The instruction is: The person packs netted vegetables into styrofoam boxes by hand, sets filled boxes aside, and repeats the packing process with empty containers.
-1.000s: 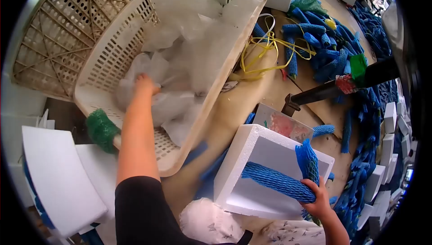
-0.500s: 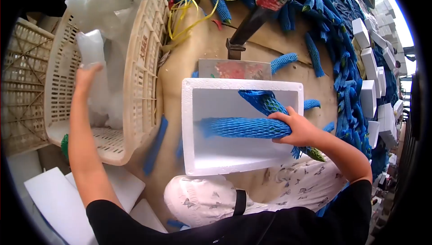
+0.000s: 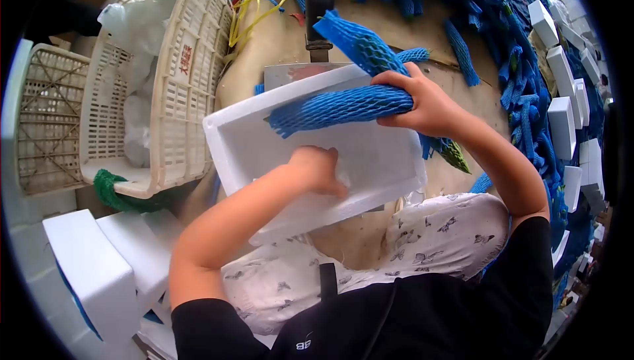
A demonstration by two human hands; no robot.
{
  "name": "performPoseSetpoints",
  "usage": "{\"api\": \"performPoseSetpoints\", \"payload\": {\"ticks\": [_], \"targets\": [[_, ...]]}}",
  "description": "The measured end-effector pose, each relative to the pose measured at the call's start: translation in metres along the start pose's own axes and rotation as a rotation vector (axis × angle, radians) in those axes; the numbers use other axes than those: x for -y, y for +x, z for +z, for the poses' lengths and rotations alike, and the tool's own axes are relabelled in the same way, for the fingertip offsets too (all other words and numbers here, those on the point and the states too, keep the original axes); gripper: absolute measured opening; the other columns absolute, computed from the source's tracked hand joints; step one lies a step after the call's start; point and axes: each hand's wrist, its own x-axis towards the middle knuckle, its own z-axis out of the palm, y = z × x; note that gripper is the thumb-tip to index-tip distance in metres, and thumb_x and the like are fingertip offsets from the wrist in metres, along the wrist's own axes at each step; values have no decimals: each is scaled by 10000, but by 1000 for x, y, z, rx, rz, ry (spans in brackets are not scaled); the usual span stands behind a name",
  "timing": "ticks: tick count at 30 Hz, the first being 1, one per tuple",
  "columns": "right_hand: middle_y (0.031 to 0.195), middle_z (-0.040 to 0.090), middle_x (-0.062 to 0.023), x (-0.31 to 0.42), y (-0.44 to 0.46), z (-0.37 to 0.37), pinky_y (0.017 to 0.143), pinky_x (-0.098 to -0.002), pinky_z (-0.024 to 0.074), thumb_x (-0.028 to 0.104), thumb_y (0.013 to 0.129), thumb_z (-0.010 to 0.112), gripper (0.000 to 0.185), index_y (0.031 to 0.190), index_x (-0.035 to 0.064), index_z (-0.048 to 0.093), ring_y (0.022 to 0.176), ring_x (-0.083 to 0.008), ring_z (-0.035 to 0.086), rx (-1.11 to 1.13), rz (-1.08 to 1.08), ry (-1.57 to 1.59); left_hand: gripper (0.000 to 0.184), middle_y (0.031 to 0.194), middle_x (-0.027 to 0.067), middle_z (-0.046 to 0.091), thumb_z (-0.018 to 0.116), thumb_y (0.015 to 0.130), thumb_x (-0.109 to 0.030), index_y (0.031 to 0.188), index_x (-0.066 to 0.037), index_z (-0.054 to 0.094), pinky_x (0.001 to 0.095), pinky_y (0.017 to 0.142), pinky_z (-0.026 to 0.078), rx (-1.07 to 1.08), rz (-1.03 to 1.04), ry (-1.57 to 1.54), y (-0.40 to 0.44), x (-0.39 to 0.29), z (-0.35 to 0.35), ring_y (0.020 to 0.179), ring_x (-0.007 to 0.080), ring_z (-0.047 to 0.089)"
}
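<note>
Above brown floor (image 3: 426, 30), gripping in right fingers (image 3: 396, 80) netted vegetables (image 3: 343, 107), judged light, bruisable, best held mid-length; unable to determine grasp of left fingers (image 3: 330, 187) in box (image 3: 246, 162).

Single head-worn view, facing forward and down, from close above the white box (image 3: 376, 152)

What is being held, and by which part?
The right grip holds one blue-netted piece by its right end, and another by a hidden part; for the left grip, I cannot tell.
</note>
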Motion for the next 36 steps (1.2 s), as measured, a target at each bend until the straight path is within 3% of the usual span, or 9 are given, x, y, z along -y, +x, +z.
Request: {"api": "performPoseSetpoints", "payload": {"ticks": [6, 8, 11, 15, 19, 21, 23, 29, 36], "targets": [[1163, 475, -205, 22, 4, 47, 892, -457, 464, 334, 660, 838, 585, 1190, 265, 602, 1070, -411, 515, 17, -311, -165, 552, 1011, 183, 657, 753, 703, -355, 1137, -44, 613, 407, 853, 500, -393, 371, 226, -12, 41, 48, 998, 349, 628], [1226, 440, -218, 25, 15, 52, 938, -465, 452, 448, 706, 801, 623, 1260, 282, 570, 1106, -431, 496, 104, -298, -252, 502, 1098, 179, 616, 733, 751, -283, 1173, -57, 581, 377, 865, 494, -73, -45, 5, -66, 9, -7, 1067, 334, 589], [1217, 439, -216, 20, 20, 30, 972, -452, 432, 516, 792, 709, 576, 1297, 289, 550, 1138, -410, 479, 88, -69, 83, 474, 1151, 169, 569, 705, 784, -205, 1201, -64, 530, 391, 857, 493, -966, 66, 163, -77, 41, 10, 1023, 323, 587], [1213, 451, -195, 7, 14, 9, 1025, -406, 382, 176, 903, 587, 411, 1305, 259, 558, 1181, -363, 453, -63, -108, 190, 485, 1157, 158, 561, 703, 791, -218, 1206, -57, 510, 422, 850, 491, -806, -34, 48, 0, 72, 33, 1007, 318, 594], [1208, 533, -153, 15, -13, -18, 941, -385, 447, -62, 700, 669, 758, 1396, 169, 478, 1065, -340, 548, -392, -452, -204, 545, 1127, 161, 602, 699, 788, -272, 1244, -59, 492, 431, 860, 473, -331, -201, 213, 17, 74, 27, 975, 323, 611], [1181, 556, -128, 26, -13, -19, 893, -383, 464, -66, 652, 691, 826, 1409, 173, 465, 1011, -322, 567, -339, -531, -241, 573, 1102, 156, 632, 691, 784, -347, 1248, -63, 511, 464, 894, 440, -122, -343, 320, 4, 77, 14, 867, 340, 646], [1052, 611, -66, 44, -15, -5, 814, -365, 460, -33, 631, 702, 850, 1413, 197, 462, 920, -255, 576, -190, -641, -380, 528, 1199, 93, 611, 679, 776, -386, 1182, -77, 546, 430, 909, 414, -975, 43, 514, 34, 130, 76, 1073, 274, 598], [948, 592, -31, 48, 2, 96, 798, -330, 412, 80, 773, 596, 596, 1346, 216, 504, 875, -197, 540, 334, -691, -675, 563, 1128, 152, 626, 739, 747, -248, 1243, -75, 534, 411, 843, 500, -559, -158, 341, 17, 109, 24, 1022, 318, 617], [1126, 572, -79, 15, 75, 220, 842, -393, 475, 142, 767, 590, 476, 1240, 147, 536, 964, -260, 576, -141, -810, -138, 229, 899, 134, 651, 707, 790, -155, 964, -64, 589, 425, 774, 519, -649, -178, -32, -59, 77, 6, 851, 351, 645]]}}
